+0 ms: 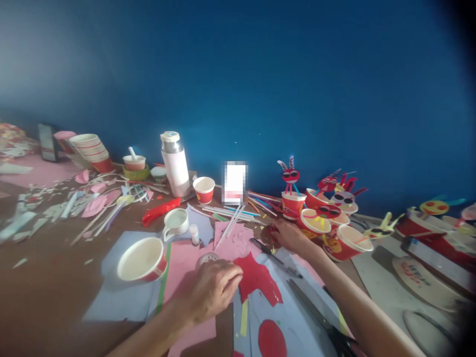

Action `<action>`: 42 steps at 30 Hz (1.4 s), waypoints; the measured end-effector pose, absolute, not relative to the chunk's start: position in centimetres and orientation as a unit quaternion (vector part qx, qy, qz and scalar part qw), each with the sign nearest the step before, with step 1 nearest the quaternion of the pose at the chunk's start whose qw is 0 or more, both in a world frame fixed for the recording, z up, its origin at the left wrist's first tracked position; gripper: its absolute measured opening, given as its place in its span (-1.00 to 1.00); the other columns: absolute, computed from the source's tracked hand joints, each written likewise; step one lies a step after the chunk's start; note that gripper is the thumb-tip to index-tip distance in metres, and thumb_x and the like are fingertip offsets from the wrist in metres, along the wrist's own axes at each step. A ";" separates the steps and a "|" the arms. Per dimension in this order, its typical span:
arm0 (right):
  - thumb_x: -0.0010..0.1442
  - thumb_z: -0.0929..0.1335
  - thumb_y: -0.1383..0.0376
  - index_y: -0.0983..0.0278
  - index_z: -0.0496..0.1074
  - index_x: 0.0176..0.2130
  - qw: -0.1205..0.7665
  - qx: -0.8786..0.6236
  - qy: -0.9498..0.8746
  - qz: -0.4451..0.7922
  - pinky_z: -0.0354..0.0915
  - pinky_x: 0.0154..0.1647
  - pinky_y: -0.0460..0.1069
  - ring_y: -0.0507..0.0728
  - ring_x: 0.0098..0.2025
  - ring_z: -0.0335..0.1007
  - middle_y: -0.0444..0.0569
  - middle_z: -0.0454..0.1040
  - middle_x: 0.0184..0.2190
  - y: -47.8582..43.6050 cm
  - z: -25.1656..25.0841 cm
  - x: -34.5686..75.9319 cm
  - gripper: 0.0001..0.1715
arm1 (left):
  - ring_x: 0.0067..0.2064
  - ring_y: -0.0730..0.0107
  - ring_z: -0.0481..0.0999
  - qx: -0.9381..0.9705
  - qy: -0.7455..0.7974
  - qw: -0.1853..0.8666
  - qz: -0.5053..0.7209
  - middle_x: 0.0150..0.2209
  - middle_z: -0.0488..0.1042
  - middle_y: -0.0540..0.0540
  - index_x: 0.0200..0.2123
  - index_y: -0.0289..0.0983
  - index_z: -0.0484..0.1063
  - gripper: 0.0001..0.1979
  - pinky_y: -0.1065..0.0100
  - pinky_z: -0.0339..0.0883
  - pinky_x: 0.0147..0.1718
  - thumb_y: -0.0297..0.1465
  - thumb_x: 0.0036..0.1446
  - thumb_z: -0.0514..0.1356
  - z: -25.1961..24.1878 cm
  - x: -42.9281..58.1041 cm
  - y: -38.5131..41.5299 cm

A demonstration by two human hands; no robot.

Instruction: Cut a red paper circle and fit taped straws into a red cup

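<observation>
At left edge of red paper point(258, 277): left hand point(217, 287), fingers curled together, pinch unconfirmed. Beyond red paper: right hand point(285, 233), grip indiscernible. Advise keeping red paper flat.

Single view, taken from a camera worn on the person's head, above the near side of the table point(52, 302), facing forward and tilted down. Blue wall point(260, 89) fills roughly the upper half; its foot slopes down toward the right, so the frame reads as rolled. Coverage is wide, with dark shading at the right corners. The left hand point(217, 285) and right hand point(278, 233) lie at close range, forearms point(159, 322) entering from the bottom edge. Scissors point(338, 337) are cut by that edge; the vacuum flask point(176, 171) stands farther off, near the wall.
</observation>
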State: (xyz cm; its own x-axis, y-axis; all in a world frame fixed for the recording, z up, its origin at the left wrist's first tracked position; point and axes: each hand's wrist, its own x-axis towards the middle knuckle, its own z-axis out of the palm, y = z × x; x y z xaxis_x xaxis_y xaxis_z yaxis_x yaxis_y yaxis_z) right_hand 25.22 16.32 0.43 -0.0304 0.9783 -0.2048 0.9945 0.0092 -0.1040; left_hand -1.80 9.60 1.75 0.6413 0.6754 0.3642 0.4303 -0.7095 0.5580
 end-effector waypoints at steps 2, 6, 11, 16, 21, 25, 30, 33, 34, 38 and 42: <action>0.24 0.29 0.23 0.33 0.33 -0.05 0.035 0.703 0.702 -0.106 0.36 -0.19 0.10 0.12 -0.18 0.39 0.00 0.40 -0.12 16.2 0.2 25.1 -0.69 | -0.43 0.46 0.46 0.879 0.309 0.218 0.289 -0.49 0.49 -0.03 -0.37 -0.26 0.44 -0.80 0.42 0.32 -0.37 -0.51 0.16 0.01 1.6 -1.8 9.6; 0.21 0.29 0.34 0.36 0.31 -0.04 0.017 0.714 0.693 -0.094 0.32 -0.23 0.05 0.15 -0.20 0.42 0.08 0.43 -0.16 15.5 0.2 24.7 -0.70 | -0.44 0.45 0.45 0.880 0.310 0.209 0.292 -0.50 0.49 -0.03 -0.36 -0.26 0.44 -0.79 0.40 0.31 -0.38 -0.51 0.16 0.01 1.5 -1.9 9.6; 0.13 0.20 0.49 0.42 0.31 -0.14 -0.034 0.730 0.678 -0.080 0.21 -0.37 0.04 0.26 -0.32 0.45 0.18 0.49 -0.37 13.4 2.2 24.6 -0.73 | -0.44 0.45 0.45 0.876 0.315 0.220 0.292 -0.49 0.48 -0.03 -0.35 -0.26 0.44 -0.79 0.39 0.31 -0.37 -0.50 0.17 0.01 1.4 -2.1 9.8; 0.22 0.15 0.34 0.29 0.26 -0.24 -0.133 0.703 0.688 -0.119 0.21 -0.33 -0.05 0.10 -0.37 0.37 -0.04 0.43 -0.41 9.2 5.4 22.2 -0.85 | -0.36 0.43 0.46 0.832 0.341 0.310 0.309 -0.31 0.49 -0.08 -0.10 -0.23 0.36 -0.77 0.42 0.34 -0.38 -0.40 0.16 0.06 2.2 -2.1 9.2; 0.19 0.21 0.32 0.25 0.22 -0.40 -0.337 0.513 0.635 -0.468 0.16 -0.49 -0.12 -0.02 -0.52 0.18 -0.20 0.25 -0.55 4.8 6.4 17.3 -0.89 | -0.21 0.37 0.43 0.753 0.310 0.491 0.310 -0.09 0.40 -0.19 0.03 -0.27 0.24 -0.57 0.44 0.33 -0.33 -0.26 0.11 0.15 4.9 -1.6 7.8; 0.20 0.24 0.27 0.26 0.21 -0.42 -0.396 0.458 0.577 -0.547 0.11 -0.51 -0.11 -0.02 -0.53 0.13 -0.20 0.20 -0.55 3.2 6.2 15.4 -0.84 | -0.27 0.39 0.40 0.714 0.256 0.597 0.260 -0.31 0.44 -0.08 -0.24 -0.34 0.41 -0.73 0.43 0.28 -0.32 -0.24 0.12 0.14 6.5 -1.1 7.2; 0.16 0.30 0.14 0.27 0.23 -0.41 -0.470 0.454 0.526 -0.545 0.16 -0.49 -0.09 -0.01 -0.51 0.14 -0.19 0.20 -0.53 2.0 5.9 14.9 -0.74 | -0.37 0.43 0.36 0.654 0.272 0.670 0.223 -0.39 0.42 -0.06 -0.27 -0.37 0.42 -0.72 0.44 0.23 -0.41 -0.27 0.03 0.22 6.2 -1.1 6.5; 0.16 0.31 0.11 0.28 0.26 -0.40 -0.504 0.447 0.516 -0.528 0.16 -0.47 -0.09 0.00 -0.49 0.15 -0.17 0.22 -0.52 1.3 5.6 14.3 -0.72 | -0.47 0.54 0.25 0.651 0.299 0.665 0.212 -0.50 0.31 0.04 -0.38 -0.36 0.38 -0.80 0.49 0.12 -0.52 -0.33 -0.01 0.24 6.0 -1.4 5.5; 0.15 0.32 0.11 0.28 0.26 -0.40 -0.513 0.443 0.514 -0.526 0.15 -0.47 -0.10 0.00 -0.48 0.15 -0.17 0.23 -0.52 1.0 5.5 14.1 -0.72 | -0.49 0.56 0.22 0.651 0.308 0.659 0.218 -0.53 0.27 0.06 -0.42 -0.36 0.36 -0.81 0.50 0.09 -0.54 -0.34 -0.01 0.24 6.1 -1.5 5.2; 0.13 0.34 0.09 0.28 0.25 -0.40 -0.543 0.411 0.490 -0.545 0.15 -0.50 -0.12 -0.03 -0.50 0.15 -0.18 0.23 -0.51 0.0 4.6 13.1 -0.69 | -0.53 0.58 0.24 0.658 0.333 0.637 0.224 -0.56 0.28 0.07 -0.47 -0.35 0.33 -0.80 0.52 0.07 -0.58 -0.33 0.00 0.22 6.8 -2.1 3.7; 0.17 0.31 0.10 0.27 0.24 -0.36 -0.545 0.376 0.474 -0.581 0.13 -0.55 -0.13 -0.07 -0.57 0.14 -0.21 0.21 -0.51 -1.0 3.1 12.4 -0.72 | -0.59 0.58 0.25 0.684 0.368 0.601 0.189 -0.57 0.34 0.05 -0.43 -0.36 0.41 -0.80 0.53 0.09 -0.61 -0.33 0.10 0.11 7.0 -3.0 2.1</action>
